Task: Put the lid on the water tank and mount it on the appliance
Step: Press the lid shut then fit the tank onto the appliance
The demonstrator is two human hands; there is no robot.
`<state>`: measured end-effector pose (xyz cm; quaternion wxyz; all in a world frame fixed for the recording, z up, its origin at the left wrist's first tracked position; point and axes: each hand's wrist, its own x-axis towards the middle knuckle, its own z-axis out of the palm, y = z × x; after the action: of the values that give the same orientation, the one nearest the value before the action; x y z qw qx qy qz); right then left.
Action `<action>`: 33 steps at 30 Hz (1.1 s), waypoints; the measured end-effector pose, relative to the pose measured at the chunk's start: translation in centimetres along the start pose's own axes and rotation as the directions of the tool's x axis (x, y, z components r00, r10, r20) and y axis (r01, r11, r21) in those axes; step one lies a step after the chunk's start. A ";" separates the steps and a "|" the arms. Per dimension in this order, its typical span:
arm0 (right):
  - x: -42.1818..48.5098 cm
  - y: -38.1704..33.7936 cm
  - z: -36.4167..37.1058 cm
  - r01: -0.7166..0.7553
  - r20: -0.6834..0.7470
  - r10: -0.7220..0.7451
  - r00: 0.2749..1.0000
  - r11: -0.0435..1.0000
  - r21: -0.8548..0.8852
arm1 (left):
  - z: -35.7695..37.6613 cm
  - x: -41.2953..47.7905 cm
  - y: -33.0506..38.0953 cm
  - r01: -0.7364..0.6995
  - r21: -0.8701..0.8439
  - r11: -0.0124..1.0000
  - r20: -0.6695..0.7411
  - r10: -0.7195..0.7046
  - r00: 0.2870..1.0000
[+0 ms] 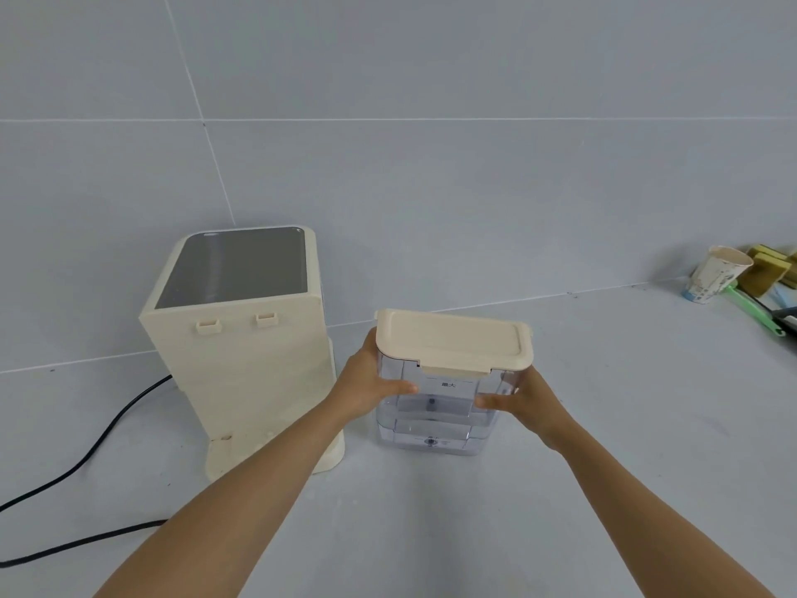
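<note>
Left hand (374, 388): wrapped around the left wall of the water tank (440, 407), thumb flat on its near face.
Right hand (524, 399): clamped on the right wall, thumb on the near face, mirroring the other.
Water tank: clear, upright, on or just above the counter (604, 489), just right of the appliance (241, 351); I cannot tell whether it has left the surface.
Lid (453, 338): cream, seated over the rim, front tab down; the lidding looks done.
Step in hand: likely lifting and carrying the tank left; keep it level, turn its valve side toward the base step, lower it straight under the two hooks (237, 322).
Open room: bare counter between tank and appliance; the power cord (99, 442) trails left, out of the path.
Far edge: tiled wall behind; paper cup (716, 274) and sponges (772, 263) well apart at right.
</note>
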<state>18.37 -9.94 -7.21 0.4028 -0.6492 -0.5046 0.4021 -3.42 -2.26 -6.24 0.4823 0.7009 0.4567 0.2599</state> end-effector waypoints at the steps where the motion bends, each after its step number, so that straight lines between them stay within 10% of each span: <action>1: 0.0 -0.3 0.0 0.008 0.000 -0.008 1.000 1.000 -0.004 | -0.2 -0.2 0.2 -0.009 -0.009 1.000 -0.006 0.009 1.000; 33: 3.1 -14.0 13.4 0.179 0.324 -0.114 0.939 0.968 -0.178 | -17.0 -10.2 -1.6 0.048 -0.101 0.994 -0.360 -0.082 0.929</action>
<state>1.84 -3.04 0.71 0.2782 -0.5763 -0.6474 0.4139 -22.28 -3.68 -0.14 0.4292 0.6027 0.5486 0.3893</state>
